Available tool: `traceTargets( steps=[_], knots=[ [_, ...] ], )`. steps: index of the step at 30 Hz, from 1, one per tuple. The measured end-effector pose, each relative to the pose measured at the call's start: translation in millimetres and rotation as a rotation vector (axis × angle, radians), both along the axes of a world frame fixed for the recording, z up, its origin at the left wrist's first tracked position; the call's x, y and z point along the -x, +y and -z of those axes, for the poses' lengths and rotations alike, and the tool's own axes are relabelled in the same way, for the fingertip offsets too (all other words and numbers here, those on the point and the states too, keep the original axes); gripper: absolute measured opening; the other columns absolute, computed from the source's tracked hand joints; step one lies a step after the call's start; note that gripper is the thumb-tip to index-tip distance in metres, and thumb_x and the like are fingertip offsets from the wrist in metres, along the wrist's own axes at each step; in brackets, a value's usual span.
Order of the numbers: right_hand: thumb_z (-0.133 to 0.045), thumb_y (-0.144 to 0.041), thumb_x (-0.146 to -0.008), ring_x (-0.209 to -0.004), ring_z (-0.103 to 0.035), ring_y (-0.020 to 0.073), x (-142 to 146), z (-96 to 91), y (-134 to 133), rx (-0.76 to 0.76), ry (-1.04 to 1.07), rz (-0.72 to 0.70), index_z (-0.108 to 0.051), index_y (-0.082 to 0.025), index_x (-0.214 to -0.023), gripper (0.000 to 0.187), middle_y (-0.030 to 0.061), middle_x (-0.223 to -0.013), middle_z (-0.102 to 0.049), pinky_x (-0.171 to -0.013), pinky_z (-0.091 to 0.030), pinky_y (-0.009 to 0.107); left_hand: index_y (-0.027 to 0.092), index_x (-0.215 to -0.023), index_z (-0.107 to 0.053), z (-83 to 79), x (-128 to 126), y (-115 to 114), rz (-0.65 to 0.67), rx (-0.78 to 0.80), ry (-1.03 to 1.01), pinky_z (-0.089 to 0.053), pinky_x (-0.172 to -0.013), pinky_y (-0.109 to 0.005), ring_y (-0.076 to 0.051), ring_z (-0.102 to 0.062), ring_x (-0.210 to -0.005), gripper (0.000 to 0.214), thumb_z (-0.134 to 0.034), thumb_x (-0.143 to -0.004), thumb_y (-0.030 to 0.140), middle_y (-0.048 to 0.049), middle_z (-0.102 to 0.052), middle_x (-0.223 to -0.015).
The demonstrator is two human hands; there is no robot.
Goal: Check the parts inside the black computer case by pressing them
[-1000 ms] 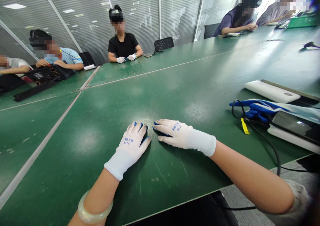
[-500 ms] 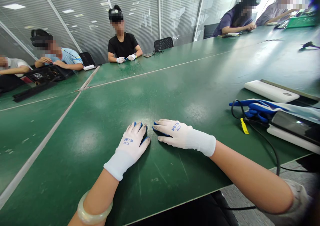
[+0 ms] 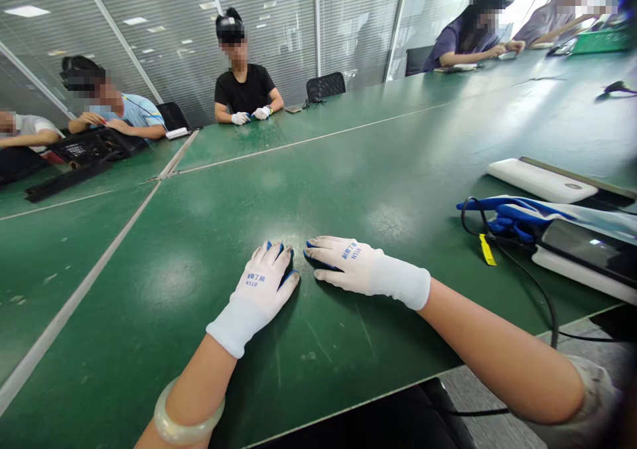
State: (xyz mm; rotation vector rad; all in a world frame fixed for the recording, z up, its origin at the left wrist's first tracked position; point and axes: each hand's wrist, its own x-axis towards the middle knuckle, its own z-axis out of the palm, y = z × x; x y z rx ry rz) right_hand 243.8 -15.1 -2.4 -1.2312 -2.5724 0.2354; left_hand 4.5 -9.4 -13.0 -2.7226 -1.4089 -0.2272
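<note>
1. The person's left hand point(image 3: 262, 283) lies palm down on the green table point(image 3: 199, 237), in a white knit glove with blue-coated fingertips. Its grip is spread flat and holds nothing.
2. The right hand point(image 3: 343, 262), in a matching glove, also lies flat, fingers loosely spread and pointing toward the left hand. Its grip is empty too. The fingertips of the two hands sit just beside each other, apart by a narrow gap.
3. Both forearms reach in from the near table edge, and a pale bangle point(image 3: 185, 422) circles the left wrist. The flat, weightless pose reads as hands at rest, I judge, rather than hands at work.
4. The nearest things lie to the right, well apart from the hands: a spare pair of blue-coated gloves point(image 3: 512, 213), a black cable point(image 3: 540, 290) with a yellow tag point(image 3: 488, 250), a dark-screened device point(image 3: 590, 250) resting on a white slab, and farther back a white power bank point(image 3: 540, 180). They look parked aside, within reach of the right arm.
5. The table is matte green matting, scuffed, with pale seams between panels and soft glare from ceiling lights.
6. The room is an office with glass walls and grey blinds. Other people sit round the far sides; one in a black shirt point(image 3: 243, 87) rests gloved hands on the table likewise.
</note>
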Motion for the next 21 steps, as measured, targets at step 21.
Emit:
traceTargets(
  steps=[21],
  knots=[
    [-0.049,-0.039,-0.096,-0.132,-0.051,0.0301,0.4,-1.0,-0.3,0.003,0.032,-0.009,-0.059,-0.017,-0.135,0.046,0.0155,-0.142,-0.055,-0.11,-0.042,0.05,0.013,-0.14,-0.049,5.5,2.4,1.9,0.02,-0.008,-0.032,-0.032,-0.115,-0.058,-0.038,-0.036,-0.142,0.051,-0.042,-0.1,0.043,-0.0197,-0.045,-0.15]
  ],
)
